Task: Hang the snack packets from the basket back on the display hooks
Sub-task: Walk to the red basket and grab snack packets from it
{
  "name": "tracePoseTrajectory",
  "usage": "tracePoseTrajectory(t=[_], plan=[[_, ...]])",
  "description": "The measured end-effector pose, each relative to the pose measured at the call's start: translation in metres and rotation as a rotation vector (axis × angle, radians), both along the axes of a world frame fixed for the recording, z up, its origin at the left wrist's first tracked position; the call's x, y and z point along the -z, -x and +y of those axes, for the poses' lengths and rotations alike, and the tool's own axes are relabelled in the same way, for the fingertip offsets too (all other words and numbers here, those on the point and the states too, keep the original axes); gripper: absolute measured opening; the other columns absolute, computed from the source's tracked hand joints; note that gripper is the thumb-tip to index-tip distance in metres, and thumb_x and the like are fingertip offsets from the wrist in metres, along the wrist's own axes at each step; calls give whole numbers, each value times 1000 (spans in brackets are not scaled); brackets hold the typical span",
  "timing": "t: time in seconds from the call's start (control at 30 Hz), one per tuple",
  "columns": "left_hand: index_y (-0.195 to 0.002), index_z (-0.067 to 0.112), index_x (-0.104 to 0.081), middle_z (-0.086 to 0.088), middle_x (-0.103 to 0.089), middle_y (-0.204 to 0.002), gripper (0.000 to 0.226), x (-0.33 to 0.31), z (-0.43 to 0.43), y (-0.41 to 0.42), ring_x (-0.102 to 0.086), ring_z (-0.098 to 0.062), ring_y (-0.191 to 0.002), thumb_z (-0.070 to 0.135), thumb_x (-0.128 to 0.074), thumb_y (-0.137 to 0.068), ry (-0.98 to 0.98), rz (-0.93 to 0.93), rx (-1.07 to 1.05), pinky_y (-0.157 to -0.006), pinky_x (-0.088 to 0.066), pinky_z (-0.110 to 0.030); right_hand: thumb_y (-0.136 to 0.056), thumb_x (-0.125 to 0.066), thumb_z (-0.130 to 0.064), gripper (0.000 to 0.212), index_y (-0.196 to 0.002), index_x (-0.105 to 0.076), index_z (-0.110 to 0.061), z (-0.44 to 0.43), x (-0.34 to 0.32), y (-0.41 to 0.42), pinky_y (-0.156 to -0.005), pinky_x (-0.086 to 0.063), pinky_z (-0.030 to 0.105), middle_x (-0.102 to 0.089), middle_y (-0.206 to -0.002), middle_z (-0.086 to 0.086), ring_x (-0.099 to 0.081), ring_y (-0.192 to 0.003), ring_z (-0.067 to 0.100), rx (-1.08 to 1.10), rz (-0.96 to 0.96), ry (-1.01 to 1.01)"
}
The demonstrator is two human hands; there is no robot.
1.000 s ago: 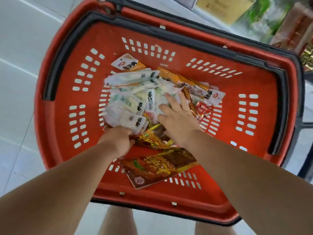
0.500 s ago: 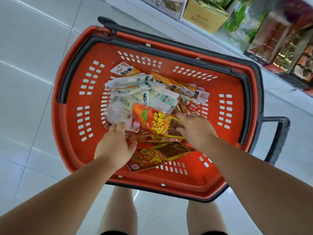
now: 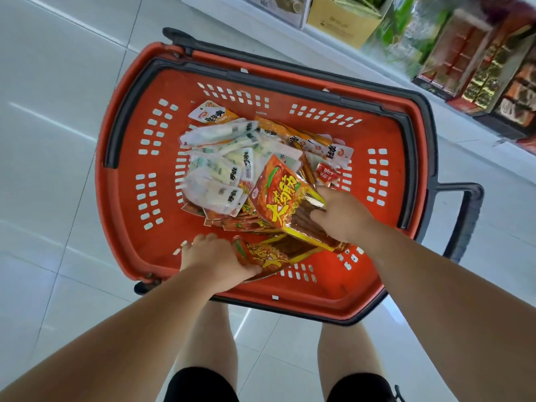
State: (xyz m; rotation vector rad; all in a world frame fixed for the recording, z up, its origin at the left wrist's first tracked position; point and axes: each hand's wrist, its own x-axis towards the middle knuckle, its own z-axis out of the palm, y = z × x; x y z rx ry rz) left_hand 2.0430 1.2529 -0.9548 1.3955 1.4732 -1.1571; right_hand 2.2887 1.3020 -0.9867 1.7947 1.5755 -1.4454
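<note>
A red shopping basket point(image 3: 124, 204) with black handles stands on the floor below me. Inside lies a heap of several snack packets: white ones point(image 3: 214, 175) at the left and orange ones point(image 3: 316, 143) at the back. My right hand point(image 3: 339, 216) grips a red-and-yellow spicy-strip packet point(image 3: 284, 198) by its lower right edge, lifted and tilted above the heap. My left hand point(image 3: 214, 259) holds the left end of a second red-and-yellow packet point(image 3: 278, 253) lying on the basket floor near the front wall. No display hooks are in view.
White tiled floor surrounds the basket. A low white shelf base runs along the upper right, carrying a cardboard box point(image 3: 342, 21) and red and green boxed goods point(image 3: 470, 53). The basket's black pull handle point(image 3: 467, 221) sticks out to the right. My legs stand just behind the basket.
My right hand has lifted the red-and-yellow packet higher and to the right. My left hand left the white packets and moved down onto the second red-and-yellow packet. The view has pulled back.
</note>
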Motion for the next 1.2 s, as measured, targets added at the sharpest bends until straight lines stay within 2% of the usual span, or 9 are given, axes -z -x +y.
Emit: tracePoseTrajectory(t=[0.1,0.2,0.33,0.5,0.67,0.73,0.83,1.03,1.2], plan=[[-112,26,-69,1,-68,-113,66,9,1,5,-61,-26,-115,81,-64,-76,22,-40,-169,-99,-54,-44,-99,-57,-31,38,-134,-60,-17,4,3,9,-91,-51,37,-65,-131,11,-61,-116,31,39,-12,39],[-100,23,-71,-1,-72,-95,11,15,2,12,-69,-23,-87,27,-69,-91,-116,-115,-483,-73,-60,-36,-94,-59,-28,14,-98,-65,-16,10,10,16,-71,-47,33,-68,-95,6,-67,-94,30,144,9,74],[-89,20,-70,-9,-74,-84,12,7,15,22,-65,-20,-65,12,-65,-96,-465,-170,-1103,-52,-49,-30,-97,-61,-38,31,-81,-61,-11,12,16,19,-65,-41,34,-61,-75,6,-60,-72,25,321,90,88],[-93,22,-73,-1,-78,-94,13,7,54,36,-78,-23,-86,10,-71,-97,-447,-296,-1696,-75,-64,-41,-87,-66,-69,62,-131,-66,-27,3,22,30,-95,-45,31,-64,-123,-11,-60,-117,15,290,158,68],[-113,9,-71,-5,-80,-102,13,39,88,35,-77,-18,-76,12,-65,-102,-346,-381,-1657,-78,-63,-40,-90,-60,-70,61,-141,-46,-39,-1,48,54,-96,-54,46,-68,-128,-4,-66,-113,24,198,102,-8],[-111,20,-69,3,-74,-103,12,49,95,33,-67,-5,-66,14,-66,-101,-397,-381,-1567,-60,-57,-27,-97,-56,-62,47,-136,-49,-35,-1,57,66,-88,-55,43,-72,-112,-1,-68,-101,25,152,25,-95],[-109,21,-76,8,-73,-94,16,66,96,38,-67,-9,-80,27,-76,-94,-471,-392,-1383,-68,-53,-27,-103,-54,-51,35,-126,-59,-25,0,66,78,-75,-54,36,-67,-93,-1,-67,-88,25,216,50,-149],[-97,26,-75,15,-70,-84,12,77,92,49,-63,-1,-80,27,-65,-103,-439,-380,-1250,-64,-44,-22,-106,-53,-39,34,-115,-66,-8,9,77,87,-85,-41,29,-58,-113,2,-56,-106,21,391,163,-220],[-105,28,-78,2,-81,-103,11,86,104,56,-76,-24,-100,32,-68,-100,-396,-483,-1510,-99,-55,-45,-103,-60,-27,15,-107,-61,-12,37,65,98,-59,-45,29,-65,-85,6,-65,-75,28,269,55,-522]])
